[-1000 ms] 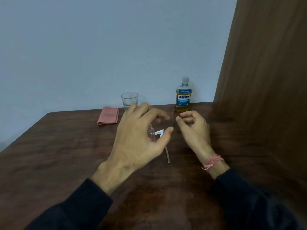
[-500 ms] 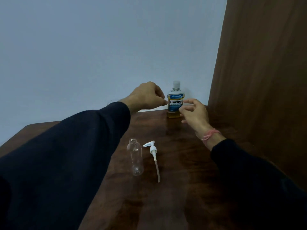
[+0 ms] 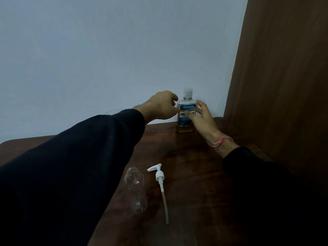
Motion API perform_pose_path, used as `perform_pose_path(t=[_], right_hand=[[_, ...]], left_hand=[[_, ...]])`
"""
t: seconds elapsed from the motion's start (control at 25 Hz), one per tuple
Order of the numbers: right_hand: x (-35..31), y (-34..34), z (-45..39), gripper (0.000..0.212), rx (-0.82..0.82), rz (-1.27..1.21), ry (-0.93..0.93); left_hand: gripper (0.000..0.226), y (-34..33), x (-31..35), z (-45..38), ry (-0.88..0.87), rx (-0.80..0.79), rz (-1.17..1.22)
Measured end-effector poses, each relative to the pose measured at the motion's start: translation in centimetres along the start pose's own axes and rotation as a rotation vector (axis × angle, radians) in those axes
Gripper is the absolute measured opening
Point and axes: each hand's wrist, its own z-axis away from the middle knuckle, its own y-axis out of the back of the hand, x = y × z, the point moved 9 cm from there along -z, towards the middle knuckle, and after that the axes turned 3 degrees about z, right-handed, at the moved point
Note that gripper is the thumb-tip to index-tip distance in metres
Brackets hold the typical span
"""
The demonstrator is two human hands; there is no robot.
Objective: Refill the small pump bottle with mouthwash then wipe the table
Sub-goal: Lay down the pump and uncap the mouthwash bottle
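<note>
— Dark wooden table (image 3: pixel 195 174) against a pale wall, brown panel on the right?
— Yes. Near left: empty small pump bottle (image 3: pixel 136 189) lying on its side, uncapped. Just right of it, detached pump head (image 3: pixel 159 176), tube trailing toward the near edge.
— And far back?
— Left hand (image 3: pixel 160 106) curled beside the mouthwash bottle (image 3: pixel 185 119), fingers touching its left edge, grip unclear. Right hand (image 3: pixel 202 118) spread open against the label, not clamped.
</note>
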Motion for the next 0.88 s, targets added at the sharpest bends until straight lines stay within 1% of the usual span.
perform_pose_path(t=[0.12,0.2,0.28,0.44,0.64,0.76,0.88], right_hand=[[0.7,-0.3,0.2,0.051,-0.03,0.005,-0.004],[1.1,0.0,0.5,0.047,-0.042,0.034,-0.001],[1.2,0.2,1.1,0.047,-0.073,0.066,0.008],[0.8,0.9,3.9,0.049,-0.121,0.103,0.027],[0.1,2.3,9.4,0.048,-0.19,0.112,0.017],[-0.2,3.2,13.3,0.048,-0.223,0.093,0.02],[-0.4,4.0,17.1,0.047,-0.254,0.093,0.042]], left_hand=[[0.055,-0.3,0.3,-0.3,-0.021,0.0,-0.006],[0.05,0.3,0.1,-0.2,-0.004,0.033,0.033],[0.044,0.9,-0.2,0.2,0.007,0.051,0.051],[0.025,1.6,0.8,2.2,-0.032,0.048,0.017],[0.024,1.8,3.8,6.4,-0.111,-0.025,-0.171],[0.025,2.1,5.5,9.9,-0.151,-0.059,-0.237],[0.024,2.2,7.4,14.4,-0.236,-0.001,-0.317]])
